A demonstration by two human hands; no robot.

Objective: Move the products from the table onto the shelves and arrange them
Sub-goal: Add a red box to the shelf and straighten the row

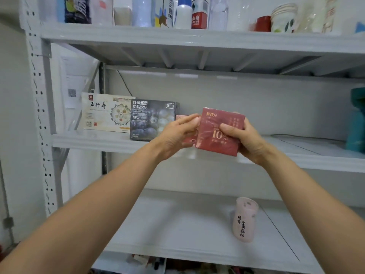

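The dark red box [213, 143] was held upright in the air just in front of the middle shelf [94, 140], its printed face towards the camera. The right hand [246, 139] had its grip pinched on the box's right edge, thumb across the front and fingers behind. Just left of it and partly hidden behind it, a paler red box [181, 117] sat in the grip of the left hand [175, 135], thumb along its top edge; the two boxes overlapped. On the middle shelf behind stood a dark blueberry drink box [152, 119] and, touching its left side, a white box [106, 113]. A pink cup [245, 219] stood alone on the lower shelf [177, 224]. Bottles and paper cups lined the top shelf [138, 34].
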